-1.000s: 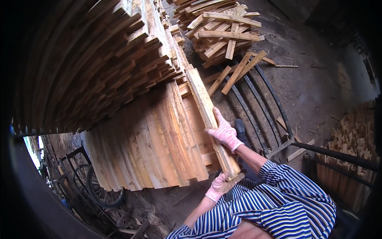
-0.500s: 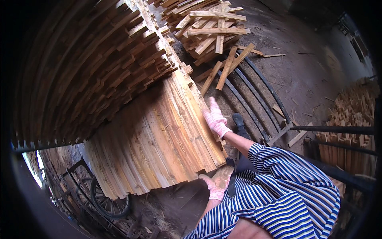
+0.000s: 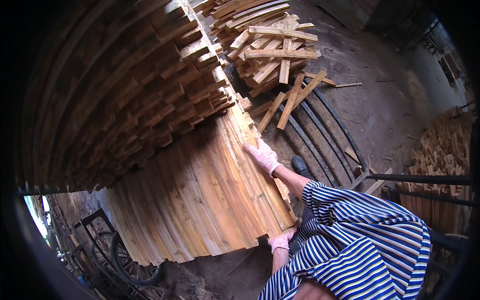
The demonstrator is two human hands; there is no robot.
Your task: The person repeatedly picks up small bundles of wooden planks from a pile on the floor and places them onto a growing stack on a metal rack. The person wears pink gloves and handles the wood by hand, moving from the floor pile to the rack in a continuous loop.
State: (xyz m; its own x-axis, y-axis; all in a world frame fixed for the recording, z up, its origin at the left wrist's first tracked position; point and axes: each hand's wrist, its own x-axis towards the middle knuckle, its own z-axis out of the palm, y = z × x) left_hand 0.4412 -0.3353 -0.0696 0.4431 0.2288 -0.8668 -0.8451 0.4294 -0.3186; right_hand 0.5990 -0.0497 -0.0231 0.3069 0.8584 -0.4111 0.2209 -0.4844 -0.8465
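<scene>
Both my hands wear pale pink knitted gloves. My right hand [image 3: 262,156] grips the near edge of a wooden plank [image 3: 267,187] on top of the row, its thumb on the upper face and its other fingers mostly hidden over the side. My left hand [image 3: 282,239] is closed around the near end of the plank, with its fingers partly hidden. The plank lies along the outer edge of a layer of planks [image 3: 185,195] laid side by side. Behind that layer, a taller stack of planks [image 3: 135,110] rises at the left.
A loose pile of short boards [image 3: 280,45] lies at the far side, beside a black metal rack [image 3: 317,125] on the floor. At the right stands a bundle of upright wood strips [image 3: 435,170] behind dark bars [image 3: 425,178]. A spoked wheel [image 3: 132,260] is at lower left.
Both hands, open half a second ago, have closed on the edge plank. My right hand came onto its side and my left hand moved right to its end. The view has shifted slightly.
</scene>
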